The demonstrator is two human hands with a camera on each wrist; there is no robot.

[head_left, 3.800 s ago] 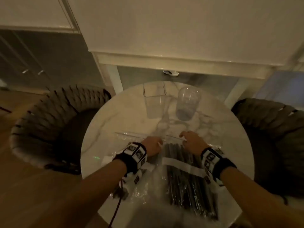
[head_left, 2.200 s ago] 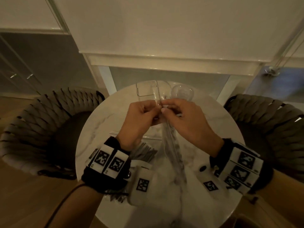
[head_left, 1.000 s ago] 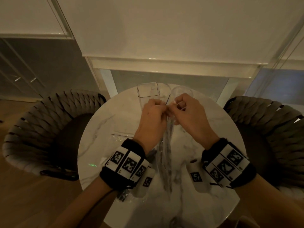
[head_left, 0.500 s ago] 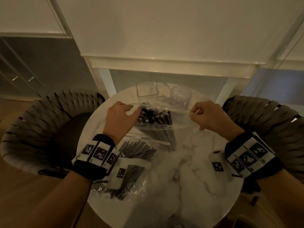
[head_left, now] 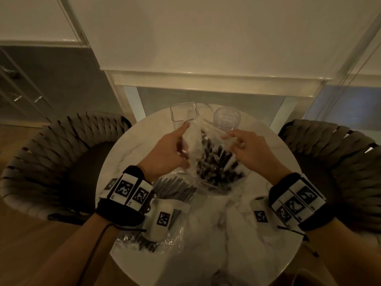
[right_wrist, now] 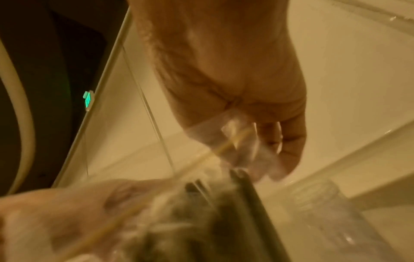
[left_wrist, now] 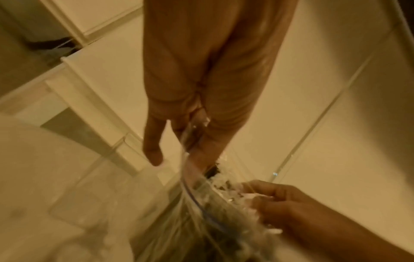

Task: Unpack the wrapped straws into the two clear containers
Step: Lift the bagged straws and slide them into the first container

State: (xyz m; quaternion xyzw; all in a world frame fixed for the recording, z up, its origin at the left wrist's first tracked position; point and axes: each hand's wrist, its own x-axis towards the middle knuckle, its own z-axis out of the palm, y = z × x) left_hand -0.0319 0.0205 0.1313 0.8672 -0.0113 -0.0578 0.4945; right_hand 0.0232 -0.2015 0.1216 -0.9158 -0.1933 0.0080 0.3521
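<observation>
A clear plastic bag (head_left: 214,162) full of dark wrapped straws (head_left: 218,168) is held above the round marble table (head_left: 206,234). My left hand (head_left: 183,139) grips the left side of the bag's mouth, with the index finger stretched out. My right hand (head_left: 233,139) pinches the right edge of the mouth. The mouth is spread and straw ends show inside. Behind the bag stand a square clear container (head_left: 183,112) and a round clear container (head_left: 226,118), both without straws. The left wrist view shows my left hand (left_wrist: 179,141) on the bag's rim (left_wrist: 192,191). The right wrist view is blurred.
A second bag of dark straws (head_left: 175,190) lies on the table under my left wrist, reaching the near left edge. Woven chairs stand at the left (head_left: 51,162) and right (head_left: 340,162). A white cabinet (head_left: 206,79) rises behind the table.
My hands have come closer together since half a second ago, and the bag's mouth has narrowed and turned. A second ago both hands pinched the bag's top together.
</observation>
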